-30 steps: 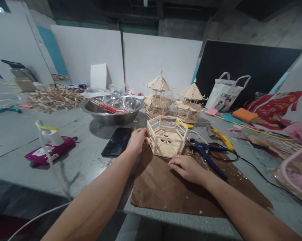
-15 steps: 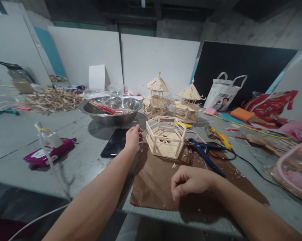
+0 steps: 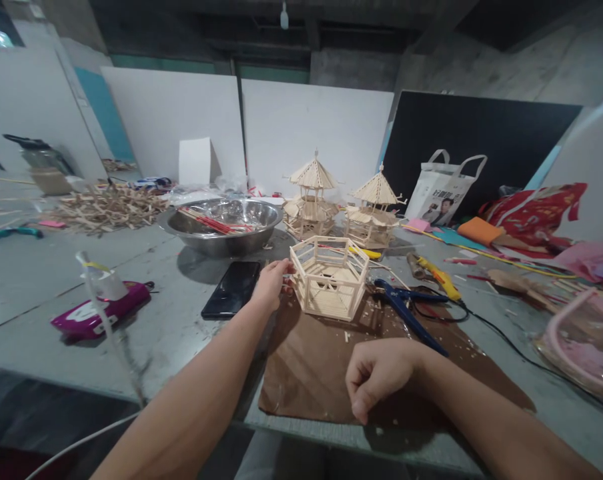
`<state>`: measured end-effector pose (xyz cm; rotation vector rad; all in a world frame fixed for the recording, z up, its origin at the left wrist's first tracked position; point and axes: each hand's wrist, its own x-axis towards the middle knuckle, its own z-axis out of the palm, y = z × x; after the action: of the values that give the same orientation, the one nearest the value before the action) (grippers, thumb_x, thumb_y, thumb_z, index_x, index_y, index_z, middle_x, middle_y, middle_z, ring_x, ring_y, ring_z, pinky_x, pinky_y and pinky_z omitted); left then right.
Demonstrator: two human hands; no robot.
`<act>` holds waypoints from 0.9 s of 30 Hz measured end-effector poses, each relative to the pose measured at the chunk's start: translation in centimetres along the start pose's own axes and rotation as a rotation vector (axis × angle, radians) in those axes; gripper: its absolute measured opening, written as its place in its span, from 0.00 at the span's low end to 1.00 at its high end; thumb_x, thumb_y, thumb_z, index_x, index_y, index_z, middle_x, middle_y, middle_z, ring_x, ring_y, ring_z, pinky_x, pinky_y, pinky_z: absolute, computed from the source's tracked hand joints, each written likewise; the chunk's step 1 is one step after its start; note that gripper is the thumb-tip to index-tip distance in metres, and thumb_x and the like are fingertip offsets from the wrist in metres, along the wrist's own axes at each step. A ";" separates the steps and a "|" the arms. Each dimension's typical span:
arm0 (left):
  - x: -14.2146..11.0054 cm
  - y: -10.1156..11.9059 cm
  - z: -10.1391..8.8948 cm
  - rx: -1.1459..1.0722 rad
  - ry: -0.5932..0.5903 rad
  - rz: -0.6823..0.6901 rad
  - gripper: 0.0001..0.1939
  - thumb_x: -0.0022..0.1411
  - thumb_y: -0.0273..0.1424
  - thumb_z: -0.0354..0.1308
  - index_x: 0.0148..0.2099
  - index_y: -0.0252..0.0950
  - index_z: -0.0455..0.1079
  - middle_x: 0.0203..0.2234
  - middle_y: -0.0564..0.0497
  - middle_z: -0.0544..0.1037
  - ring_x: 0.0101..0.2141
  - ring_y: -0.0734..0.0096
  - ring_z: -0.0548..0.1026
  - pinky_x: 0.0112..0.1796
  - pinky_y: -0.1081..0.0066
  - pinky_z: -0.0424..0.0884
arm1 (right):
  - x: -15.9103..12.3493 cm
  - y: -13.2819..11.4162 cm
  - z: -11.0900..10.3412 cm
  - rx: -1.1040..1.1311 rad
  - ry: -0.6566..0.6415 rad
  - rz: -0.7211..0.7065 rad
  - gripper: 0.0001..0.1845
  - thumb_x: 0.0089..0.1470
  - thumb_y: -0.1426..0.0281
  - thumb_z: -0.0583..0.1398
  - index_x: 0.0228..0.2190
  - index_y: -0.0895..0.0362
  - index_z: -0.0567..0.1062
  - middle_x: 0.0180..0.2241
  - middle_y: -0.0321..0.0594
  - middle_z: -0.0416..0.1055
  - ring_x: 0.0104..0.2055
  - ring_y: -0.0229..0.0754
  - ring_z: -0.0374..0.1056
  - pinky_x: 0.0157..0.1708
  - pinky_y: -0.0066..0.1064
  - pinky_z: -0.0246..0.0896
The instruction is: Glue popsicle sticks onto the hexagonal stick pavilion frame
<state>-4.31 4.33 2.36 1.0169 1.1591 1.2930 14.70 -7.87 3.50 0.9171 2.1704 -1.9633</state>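
A six-sided pavilion base (image 3: 329,279) built of thin pale wooden sticks stands upright on a brown mat (image 3: 306,373), its top uncovered. My left hand (image 3: 271,285) is at its left side, fingers bent against a corner post; the fingertips are partly hidden. Closer to me, my right hand (image 3: 381,373) rests on the mat, loosely curled, with nothing visible in it. Small wood scraps lie between that hand and the base. To the right of the base are blue-handled cutters (image 3: 411,320). A black phone (image 3: 231,289) lies left of my left hand.
Two roofed stick pavilions, a taller one (image 3: 311,207) and a shorter one (image 3: 373,213), stand behind. A steel basin (image 3: 221,243) holds red-tipped sticks. A yellow glue gun (image 3: 439,277) trails a black cord at right. A purple power strip (image 3: 101,313) and a stick pile (image 3: 114,208) are left.
My right hand has drawn back from the base's front edge toward me and curled up. My left hand came away from the base's left side, then returned to it.
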 end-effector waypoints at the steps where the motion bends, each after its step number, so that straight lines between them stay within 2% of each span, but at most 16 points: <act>1: -0.1 0.0 0.0 0.005 0.003 -0.002 0.10 0.45 0.35 0.53 0.28 0.33 0.64 0.21 0.53 0.68 0.13 0.82 0.62 0.13 0.79 0.57 | -0.1 0.1 -0.2 0.074 -0.020 -0.013 0.19 0.39 0.58 0.61 0.20 0.65 0.72 0.14 0.29 0.62 0.14 0.24 0.49 0.12 0.19 0.41; 4: -0.3 0.1 0.0 0.018 0.017 0.006 0.08 0.44 0.33 0.53 0.27 0.32 0.64 0.21 0.53 0.68 0.13 0.82 0.62 0.13 0.79 0.57 | -0.5 0.7 -0.6 0.320 -0.046 -0.144 0.23 0.35 0.56 0.62 0.19 0.66 0.72 0.10 0.28 0.57 0.10 0.24 0.44 0.08 0.20 0.33; 8: 0.1 -0.1 -0.1 0.037 0.077 0.064 0.07 0.43 0.32 0.52 0.24 0.33 0.62 0.19 0.54 0.67 0.13 0.82 0.61 0.14 0.78 0.56 | -0.9 1.9 -0.9 0.528 0.032 -0.373 0.24 0.36 0.56 0.62 0.19 0.68 0.73 0.06 0.26 0.51 0.08 0.24 0.40 0.07 0.21 0.28; 12: 0.4 0.3 -0.4 0.058 0.200 0.158 0.08 0.46 0.34 0.50 0.23 0.34 0.60 0.18 0.55 0.66 0.14 0.81 0.61 0.16 0.77 0.58 | -1.6 2.3 -1.2 0.556 0.122 -0.453 0.24 0.36 0.55 0.62 0.19 0.68 0.74 0.06 0.26 0.49 0.08 0.24 0.38 0.08 0.21 0.27; 14: -0.6 0.9 -0.3 0.088 0.242 0.279 0.08 0.48 0.34 0.50 0.25 0.34 0.61 0.21 0.53 0.68 0.20 0.78 0.65 0.21 0.75 0.62 | -2.2 2.2 -1.4 0.511 0.147 -0.456 0.24 0.36 0.55 0.62 0.19 0.67 0.74 0.06 0.27 0.50 0.08 0.24 0.39 0.09 0.22 0.28; 15: -1.5 1.2 -0.1 0.109 0.234 0.380 0.08 0.49 0.35 0.51 0.27 0.35 0.63 0.25 0.52 0.70 0.25 0.75 0.68 0.27 0.75 0.65 | -2.5 2.0 -1.5 0.484 0.157 -0.455 0.24 0.36 0.54 0.62 0.19 0.67 0.74 0.06 0.27 0.51 0.09 0.24 0.40 0.09 0.22 0.29; 16: -2.6 1.6 0.2 0.207 0.185 0.656 0.09 0.52 0.35 0.49 0.30 0.35 0.65 0.30 0.50 0.71 0.31 0.72 0.69 0.33 0.73 0.66 | -2.7 1.9 -1.6 0.456 0.165 -0.455 0.24 0.36 0.54 0.62 0.19 0.67 0.74 0.07 0.28 0.51 0.09 0.25 0.41 0.10 0.22 0.30; 17: -3.8 1.8 0.5 0.320 0.067 0.899 0.10 0.54 0.35 0.47 0.33 0.35 0.66 0.34 0.48 0.71 0.37 0.70 0.69 0.39 0.71 0.65 | -2.9 1.8 -1.7 0.427 0.171 -0.455 0.24 0.36 0.54 0.62 0.19 0.66 0.74 0.07 0.28 0.52 0.09 0.25 0.42 0.10 0.22 0.31; 18: -5.1 1.9 0.9 0.430 -0.088 1.072 0.12 0.57 0.34 0.45 0.37 0.35 0.66 0.37 0.47 0.71 0.40 0.69 0.68 0.42 0.70 0.63 | -3.0 1.6 -1.7 0.404 0.176 -0.459 0.24 0.36 0.54 0.62 0.19 0.66 0.74 0.07 0.29 0.53 0.10 0.25 0.43 0.11 0.23 0.32; 19: -6.3 1.9 1.4 0.539 -0.272 1.188 0.14 0.58 0.34 0.42 0.41 0.36 0.65 0.38 0.46 0.71 0.41 0.69 0.68 0.42 0.70 0.63 | -3.0 1.5 -1.7 0.391 0.174 -0.468 0.24 0.36 0.54 0.62 0.19 0.66 0.75 0.07 0.30 0.53 0.10 0.26 0.44 0.11 0.23 0.33; 20: -7.3 1.8 1.9 0.669 -0.491 1.262 0.16 0.59 0.36 0.41 0.44 0.35 0.64 0.39 0.46 0.71 0.42 0.69 0.69 0.41 0.71 0.64 | -3.0 1.4 -1.7 0.395 0.171 -0.486 0.23 0.35 0.54 0.62 0.18 0.66 0.75 0.07 0.29 0.53 0.10 0.26 0.45 0.12 0.23 0.34; 21: -8.1 1.5 2.4 0.786 -0.647 1.283 0.17 0.59 0.38 0.41 0.44 0.35 0.64 0.38 0.46 0.72 0.40 0.69 0.70 0.39 0.72 0.65 | -3.0 1.4 -1.6 0.418 0.173 -0.514 0.23 0.35 0.54 0.63 0.18 0.65 0.74 0.07 0.29 0.52 0.10 0.27 0.45 0.12 0.23 0.35; 23: -8.9 0.8 3.3 0.996 -0.880 1.255 0.17 0.60 0.40 0.41 0.38 0.35 0.66 0.29 0.48 0.74 0.29 0.73 0.72 0.30 0.75 0.65 | -3.0 1.2 -1.5 0.495 0.218 -0.589 0.21 0.35 0.55 0.62 0.18 0.63 0.74 0.06 0.27 0.49 0.10 0.27 0.44 0.13 0.23 0.38; 25: -9.1 0.0 3.9 1.133 -0.945 1.250 0.19 0.60 0.40 0.41 0.27 0.35 0.66 0.20 0.50 0.72 0.23 0.73 0.70 0.26 0.74 0.63 | -3.2 1.0 -1.7 0.587 0.354 -0.703 0.18 0.38 0.56 0.62 0.18 0.60 0.73 0.06 0.26 0.46 0.10 0.27 0.43 0.13 0.23 0.41; 27: -9.2 -0.8 4.2 1.163 -0.927 1.310 0.19 0.59 0.39 0.43 0.24 0.34 0.65 0.19 0.50 0.72 0.23 0.72 0.70 0.25 0.73 0.62 | -3.6 0.9 -2.5 0.665 0.537 -0.815 0.14 0.40 0.58 0.60 0.19 0.57 0.72 0.07 0.25 0.46 0.11 0.28 0.44 0.14 0.22 0.43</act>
<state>0.56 -4.59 2.78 3.1245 0.2804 0.5991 18.90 -6.93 4.69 0.7152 2.4361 -3.2954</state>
